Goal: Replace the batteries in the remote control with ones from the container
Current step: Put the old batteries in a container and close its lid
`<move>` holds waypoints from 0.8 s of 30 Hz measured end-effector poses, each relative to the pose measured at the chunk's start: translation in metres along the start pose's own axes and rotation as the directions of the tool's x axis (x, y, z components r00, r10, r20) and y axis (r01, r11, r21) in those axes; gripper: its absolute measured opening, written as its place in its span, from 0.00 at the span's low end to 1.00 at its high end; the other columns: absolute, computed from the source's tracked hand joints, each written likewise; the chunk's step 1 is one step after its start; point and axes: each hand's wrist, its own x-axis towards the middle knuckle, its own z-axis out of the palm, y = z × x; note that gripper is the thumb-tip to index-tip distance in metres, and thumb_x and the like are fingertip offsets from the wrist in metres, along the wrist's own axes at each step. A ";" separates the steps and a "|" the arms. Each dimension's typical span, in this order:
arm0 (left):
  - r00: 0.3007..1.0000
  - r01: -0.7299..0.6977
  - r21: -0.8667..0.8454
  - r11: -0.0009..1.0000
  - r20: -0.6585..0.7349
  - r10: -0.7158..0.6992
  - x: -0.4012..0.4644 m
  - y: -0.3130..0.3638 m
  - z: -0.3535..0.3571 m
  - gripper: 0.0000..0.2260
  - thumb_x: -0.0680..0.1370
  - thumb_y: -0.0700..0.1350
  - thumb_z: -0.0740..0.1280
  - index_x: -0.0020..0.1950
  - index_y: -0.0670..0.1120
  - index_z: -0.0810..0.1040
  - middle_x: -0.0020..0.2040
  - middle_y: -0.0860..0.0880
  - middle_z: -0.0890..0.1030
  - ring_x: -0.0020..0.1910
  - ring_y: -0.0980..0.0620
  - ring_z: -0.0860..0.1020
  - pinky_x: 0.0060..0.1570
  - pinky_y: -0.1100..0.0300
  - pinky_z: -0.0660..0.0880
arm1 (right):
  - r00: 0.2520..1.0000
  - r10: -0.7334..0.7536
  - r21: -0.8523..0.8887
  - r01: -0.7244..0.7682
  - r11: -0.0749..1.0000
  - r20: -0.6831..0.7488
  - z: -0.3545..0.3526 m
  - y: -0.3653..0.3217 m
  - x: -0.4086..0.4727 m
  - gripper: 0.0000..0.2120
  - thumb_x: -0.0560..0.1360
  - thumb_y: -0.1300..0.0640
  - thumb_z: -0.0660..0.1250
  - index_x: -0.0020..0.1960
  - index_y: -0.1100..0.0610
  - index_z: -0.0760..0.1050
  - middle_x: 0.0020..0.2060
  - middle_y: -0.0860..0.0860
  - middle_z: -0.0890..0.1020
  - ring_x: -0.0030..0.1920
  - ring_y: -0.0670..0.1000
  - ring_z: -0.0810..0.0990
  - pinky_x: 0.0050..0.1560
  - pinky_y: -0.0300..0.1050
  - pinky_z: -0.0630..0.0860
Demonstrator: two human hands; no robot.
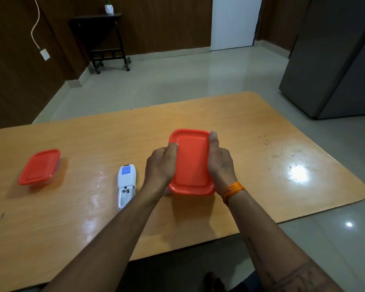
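A container with an orange lid (191, 163) is at the middle of the wooden table (261, 165), gripped on both long sides. My left hand (160, 167) clasps its left edge, thumb on the lid. My right hand (220, 163) clasps its right edge, thumb along the rim. The lid is on. A white remote control (126, 184) lies face down just left of my left hand, its battery compartment open and the cover off. I cannot see batteries in it.
A second container with an orange lid (39, 167) sits closed at the table's left. A grey refrigerator (335, 60) stands at the right, a dark side table (101, 36) by the far wall. An orange thread band circles my right wrist.
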 end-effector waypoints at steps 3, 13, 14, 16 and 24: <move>0.999 0.046 -0.042 0.998 -0.005 -0.046 0.017 0.009 -0.004 0.32 0.79 0.72 0.53 0.34 0.46 0.75 0.35 0.47 0.79 0.37 0.42 0.77 0.41 0.51 0.71 | 0.999 -0.051 -0.036 0.051 0.998 0.006 0.003 -0.003 -0.005 0.36 0.81 0.27 0.47 0.28 0.53 0.64 0.27 0.50 0.72 0.32 0.55 0.71 0.38 0.49 0.66; 0.999 0.041 0.060 0.997 -0.033 -0.039 0.025 0.008 -0.009 0.33 0.81 0.72 0.52 0.34 0.45 0.72 0.33 0.47 0.75 0.35 0.43 0.73 0.39 0.51 0.68 | 1.000 -0.020 0.033 0.020 0.999 0.018 0.012 -0.003 -0.003 0.34 0.81 0.28 0.53 0.27 0.52 0.61 0.25 0.49 0.68 0.30 0.54 0.67 0.36 0.48 0.64; 0.998 0.045 0.065 0.997 -0.037 -0.043 0.024 0.008 -0.011 0.33 0.81 0.72 0.52 0.34 0.45 0.72 0.33 0.47 0.75 0.35 0.43 0.73 0.39 0.51 0.68 | 1.000 -0.016 0.031 0.015 0.999 0.027 0.012 -0.003 -0.003 0.34 0.80 0.28 0.53 0.28 0.52 0.62 0.26 0.50 0.70 0.30 0.54 0.68 0.36 0.48 0.64; 0.997 0.062 0.064 0.996 -0.039 -0.060 0.023 0.007 -0.010 0.33 0.81 0.72 0.52 0.33 0.46 0.71 0.33 0.47 0.76 0.35 0.43 0.73 0.40 0.51 0.68 | 1.000 -0.004 0.018 0.003 1.000 0.028 0.011 -0.002 -0.003 0.34 0.80 0.27 0.53 0.30 0.53 0.64 0.29 0.51 0.72 0.32 0.54 0.70 0.37 0.49 0.66; 0.998 -0.047 0.035 0.998 -0.028 0.048 -0.008 -0.016 0.002 0.12 0.82 0.59 0.65 0.54 0.50 0.77 0.48 0.53 0.82 0.49 0.47 0.81 0.52 0.48 0.78 | 0.994 0.077 0.027 -0.075 0.997 -0.081 -0.002 0.006 0.010 0.34 0.78 0.25 0.52 0.50 0.57 0.73 0.43 0.50 0.79 0.45 0.56 0.79 0.45 0.52 0.74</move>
